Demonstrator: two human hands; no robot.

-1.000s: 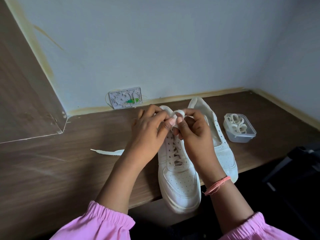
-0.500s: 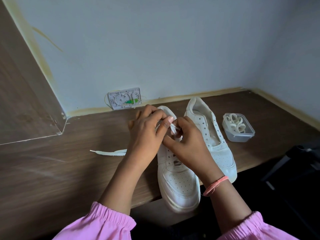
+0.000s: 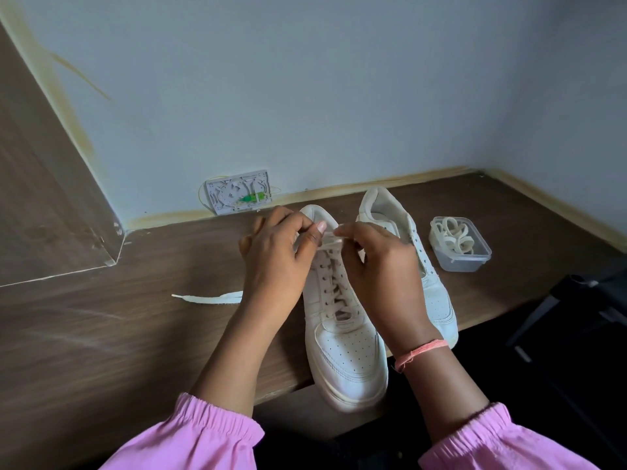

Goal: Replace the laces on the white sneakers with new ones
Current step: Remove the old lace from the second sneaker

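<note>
Two white sneakers stand side by side on the wooden table (image 3: 101, 334). The near sneaker (image 3: 346, 354) is laced most of the way up and its toe juts over the table's front edge. My left hand (image 3: 274, 256) and my right hand (image 3: 380, 262) meet above its top eyelets, each pinching the white lace (image 3: 330, 237) that crosses between them. One end of the lace (image 3: 207, 298) trails out flat on the table to the left of my left wrist. The far sneaker (image 3: 417, 252) lies to the right with no lace in it.
A clear plastic box (image 3: 459, 257) holding coiled white laces sits right of the sneakers. A white wall plate (image 3: 237, 191) with a green part leans at the wall behind. A dark chair frame (image 3: 576, 300) stands off the table's right edge.
My hands dropped to the eyelets half a second ago, then rose and drew slightly apart, so a short stretch of lace now shows between them. The sneakers and the box stayed put.
</note>
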